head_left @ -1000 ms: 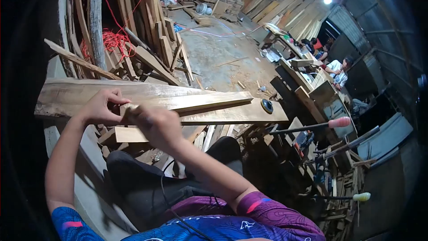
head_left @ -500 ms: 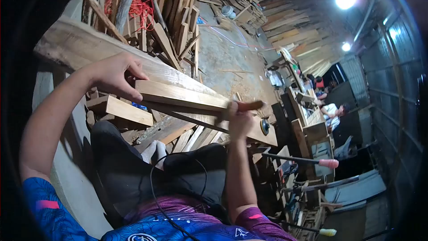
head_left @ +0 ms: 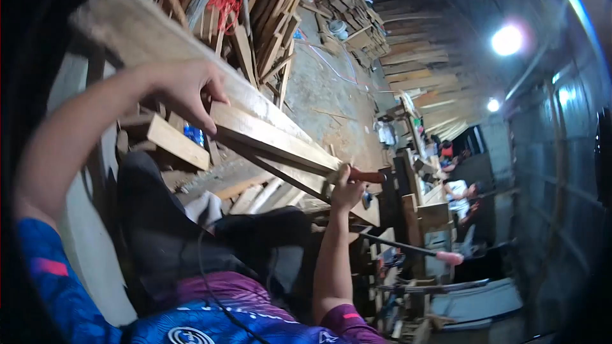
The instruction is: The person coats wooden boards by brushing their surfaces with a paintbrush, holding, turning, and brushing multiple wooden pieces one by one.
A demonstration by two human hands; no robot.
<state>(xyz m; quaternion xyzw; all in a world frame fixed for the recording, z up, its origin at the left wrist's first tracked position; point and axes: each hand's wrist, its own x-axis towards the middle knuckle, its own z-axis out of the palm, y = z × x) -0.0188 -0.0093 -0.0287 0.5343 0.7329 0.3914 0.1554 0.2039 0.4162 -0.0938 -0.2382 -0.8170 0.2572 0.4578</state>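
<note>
My left hand (head_left: 191,95) grips the near-left end of a long, pale wooden piece (head_left: 277,138), thumb on one side and fingers bent over the top. At the piece's other end, my right hand (head_left: 348,192) is closed around a tool with a reddish-brown wooden handle (head_left: 368,176); its working part is hidden by the fingers. Under the piece lies a wide, pale plank (head_left: 153,38), slanting across in front of me. A round, dark disc (head_left: 366,200) sits on the plank just beyond my right hand.
Scrap wood (head_left: 178,143) lies below the plank by my legs. Upright offcuts with red cord (head_left: 223,5) stand beyond it. A pink-handled rod (head_left: 449,258) juts out at right. Another person (head_left: 458,197) is by the benches farther off. More boards are stacked along the far side.
My view has tilted and shifted, so the plank slants more steeply. My right hand, blurred before, now shows sharper at the piece's right end. My left hand keeps its hold.
</note>
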